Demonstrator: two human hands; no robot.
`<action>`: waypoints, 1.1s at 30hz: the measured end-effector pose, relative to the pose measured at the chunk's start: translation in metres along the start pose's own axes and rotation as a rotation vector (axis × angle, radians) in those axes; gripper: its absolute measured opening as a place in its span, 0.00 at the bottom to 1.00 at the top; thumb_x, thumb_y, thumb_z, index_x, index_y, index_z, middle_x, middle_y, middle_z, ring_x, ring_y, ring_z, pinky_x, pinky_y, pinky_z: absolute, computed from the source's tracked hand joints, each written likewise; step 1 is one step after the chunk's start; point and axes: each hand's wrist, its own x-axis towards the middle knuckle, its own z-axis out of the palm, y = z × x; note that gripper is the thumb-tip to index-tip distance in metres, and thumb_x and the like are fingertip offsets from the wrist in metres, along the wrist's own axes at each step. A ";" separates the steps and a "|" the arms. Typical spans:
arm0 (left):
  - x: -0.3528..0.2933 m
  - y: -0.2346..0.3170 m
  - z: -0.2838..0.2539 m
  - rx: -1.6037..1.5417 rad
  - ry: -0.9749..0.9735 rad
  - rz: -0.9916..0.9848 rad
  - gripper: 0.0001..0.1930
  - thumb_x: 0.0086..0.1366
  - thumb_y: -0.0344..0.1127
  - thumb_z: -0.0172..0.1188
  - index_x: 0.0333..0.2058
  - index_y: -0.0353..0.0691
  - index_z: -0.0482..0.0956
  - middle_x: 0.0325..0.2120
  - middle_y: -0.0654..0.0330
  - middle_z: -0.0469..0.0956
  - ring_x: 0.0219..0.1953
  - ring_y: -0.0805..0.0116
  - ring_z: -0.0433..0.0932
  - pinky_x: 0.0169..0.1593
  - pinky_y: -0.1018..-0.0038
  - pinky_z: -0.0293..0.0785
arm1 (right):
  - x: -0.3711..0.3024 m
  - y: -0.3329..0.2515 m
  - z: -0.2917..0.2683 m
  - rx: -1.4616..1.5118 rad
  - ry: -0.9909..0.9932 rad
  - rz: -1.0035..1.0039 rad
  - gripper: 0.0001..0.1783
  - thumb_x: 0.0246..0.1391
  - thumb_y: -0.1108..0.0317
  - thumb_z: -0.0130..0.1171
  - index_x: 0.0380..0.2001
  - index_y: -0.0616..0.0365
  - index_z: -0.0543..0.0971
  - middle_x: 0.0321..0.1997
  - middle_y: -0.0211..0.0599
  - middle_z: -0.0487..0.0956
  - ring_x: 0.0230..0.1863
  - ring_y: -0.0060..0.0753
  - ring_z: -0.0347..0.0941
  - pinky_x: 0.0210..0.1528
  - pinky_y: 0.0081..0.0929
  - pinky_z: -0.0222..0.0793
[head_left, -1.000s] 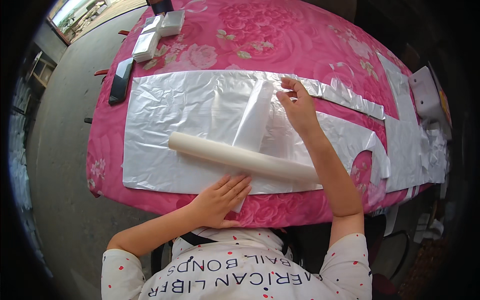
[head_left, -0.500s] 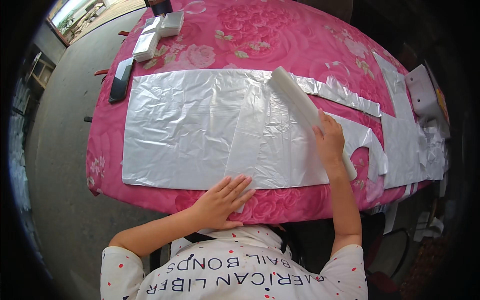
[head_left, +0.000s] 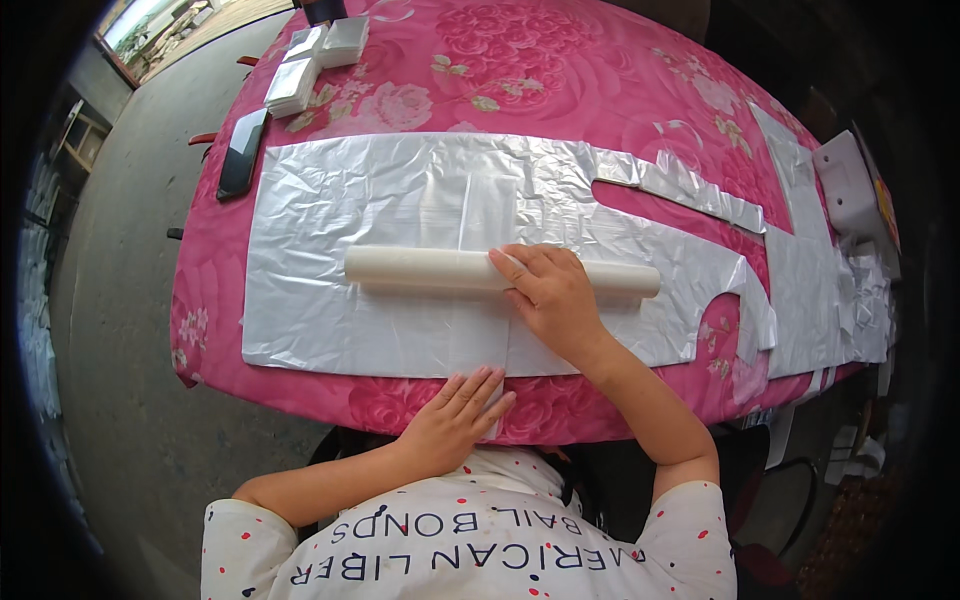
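My right hand [head_left: 548, 300] is closed over a white roll [head_left: 420, 268], thumb and fingers bent across it a little to the right of its middle. Taking that hand as the clock's centre, with twelve pointing away from me, the roll lies from nine to three.

At seven o'clock my left hand [head_left: 455, 415] holds nothing; it lies flat, fingers straight and close together, over the near end of a clear plastic strip [head_left: 482, 335] at the table's edge. The strip shows on both sides of the roll, towards twelve and towards six; how it meets the roll I cannot tell.

Under roll and strip is a flat, silvery plastic bag [head_left: 310, 320], slightly wrinkled, its cut-out handles spreading between one and three o'clock. Past them, at three, more plastic sheeting [head_left: 800, 300] lies, crumpled at its far side, and a white box [head_left: 845, 185] stands at two.

At ten o'clock a dark phone [head_left: 242, 155] rests just beside the bag, with stacked clear packets [head_left: 293, 87] beyond it, towards eleven. Beneath everything spreads a pink flowered tablecloth [head_left: 590, 85].
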 end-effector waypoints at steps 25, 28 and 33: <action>0.016 -0.069 -0.039 -0.392 0.241 0.145 0.34 0.43 0.41 0.62 0.51 0.37 0.67 0.53 0.53 0.67 0.55 0.58 0.66 0.57 0.64 0.62 | -0.055 -0.025 0.011 0.208 -0.131 -0.106 0.24 0.35 0.77 0.58 0.42 0.58 0.75 0.50 0.41 0.71 0.51 0.44 0.67 0.52 0.33 0.66; 0.024 -0.074 -0.035 -0.352 0.224 0.082 0.37 0.41 0.43 0.62 0.51 0.32 0.66 0.49 0.51 0.70 0.50 0.56 0.70 0.54 0.64 0.64 | -0.052 -0.022 0.006 0.226 -0.114 -0.028 0.21 0.35 0.78 0.60 0.39 0.55 0.78 0.43 0.36 0.76 0.44 0.40 0.71 0.42 0.31 0.70; 0.033 -0.072 -0.040 -0.735 0.294 -0.235 0.33 0.55 0.45 0.56 0.54 0.31 0.62 0.44 0.51 0.74 0.42 0.53 0.75 0.47 0.65 0.68 | -0.032 -0.014 0.006 0.486 -0.100 0.317 0.07 0.46 0.72 0.56 0.31 0.59 0.79 0.23 0.35 0.77 0.24 0.29 0.73 0.28 0.26 0.69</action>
